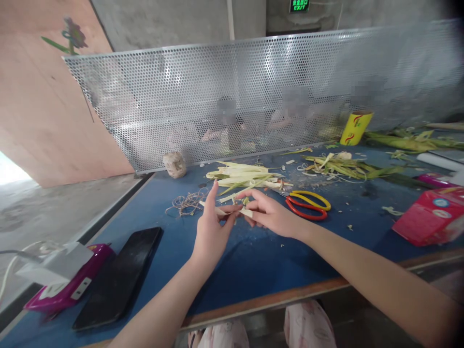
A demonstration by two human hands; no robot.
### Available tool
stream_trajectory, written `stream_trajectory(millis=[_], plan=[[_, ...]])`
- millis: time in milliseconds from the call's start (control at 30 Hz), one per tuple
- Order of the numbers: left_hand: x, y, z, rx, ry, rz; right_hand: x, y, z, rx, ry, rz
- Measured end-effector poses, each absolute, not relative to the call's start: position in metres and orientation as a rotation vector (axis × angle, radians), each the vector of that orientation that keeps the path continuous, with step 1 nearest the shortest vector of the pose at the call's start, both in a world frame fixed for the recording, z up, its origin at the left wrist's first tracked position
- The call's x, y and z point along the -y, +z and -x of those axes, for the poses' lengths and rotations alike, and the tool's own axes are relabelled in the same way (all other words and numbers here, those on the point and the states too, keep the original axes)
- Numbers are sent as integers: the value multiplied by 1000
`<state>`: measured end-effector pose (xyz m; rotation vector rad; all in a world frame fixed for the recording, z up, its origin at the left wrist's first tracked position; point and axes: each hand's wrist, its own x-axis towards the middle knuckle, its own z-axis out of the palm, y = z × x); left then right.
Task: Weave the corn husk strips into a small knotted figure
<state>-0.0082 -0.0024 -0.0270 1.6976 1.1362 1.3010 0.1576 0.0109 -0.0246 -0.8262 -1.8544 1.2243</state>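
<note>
Above the blue table (253, 261), my left hand (210, 232) and my right hand (268, 212) meet on a pale folded leaf strip (232, 209). The left thumb and a lower finger pinch the strip's near end, while the index finger points straight up. My right hand's fingers are closed on the strip's other end, where small green and yellow bits show. Just behind the hands lies a pile of pale green leaf strips (242, 175).
Red and yellow scissors (308, 203) lie right of my hands. A black phone (119, 275) and a magenta device (68, 285) sit at the left. A pink box (431, 217), a yellow cup (355, 127), leaf scraps (348, 166), a string tangle (186, 202) and a perforated metal screen (253, 92) surround them.
</note>
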Motion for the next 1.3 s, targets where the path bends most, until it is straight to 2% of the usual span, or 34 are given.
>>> stream_trajectory(millis=[233,467,533,733,833,1067,1233,1300], plan=[[5,-20,4,-1180,1293,-1612,-11,-21,-159,1746,1315,796],[-4,-20,6,-1003,1282,-1427,-15,-22,-163,1758,1338,733],[-5,-20,7,-943,1292,-1317,-14,-22,-163,1809,1193,774],[-4,-18,6,-879,1253,-1064,-12,-26,-165,2219,407,782],[-4,-16,6,-883,1241,-1020,-13,-29,-167,2287,193,786],[-2,-13,7,-887,1159,-906,-12,-29,-166,2369,-3,749],[-3,-15,6,-867,1158,-954,-6,-29,-164,2272,265,925],[-5,-18,7,-855,1205,-994,-8,-30,-164,2218,222,833]])
